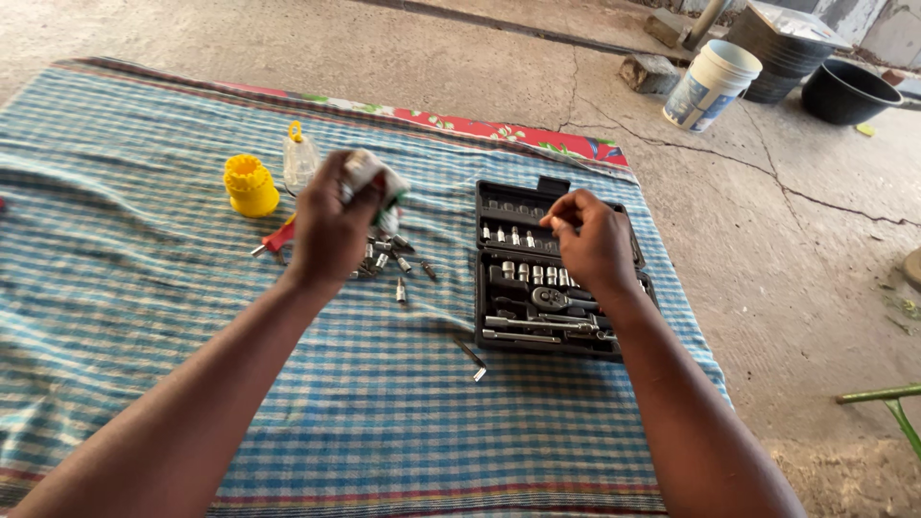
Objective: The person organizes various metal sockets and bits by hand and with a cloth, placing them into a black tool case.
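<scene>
The right hand (595,242) pinched a small socket just above the open socket-set case (499,317), while the left hand (331,230) clutched a crumpled rag (369,173).

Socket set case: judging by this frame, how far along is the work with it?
Done: the black case lies open on the checked cloth, with sockets and a ratchet seated in it. In hand: the left hand holds a crumpled cloth; the right hand hovers over the case, fingertips pinched, though whether they hold anything I cannot tell. Left: loose bits and a hex key lie outside the case.
</scene>
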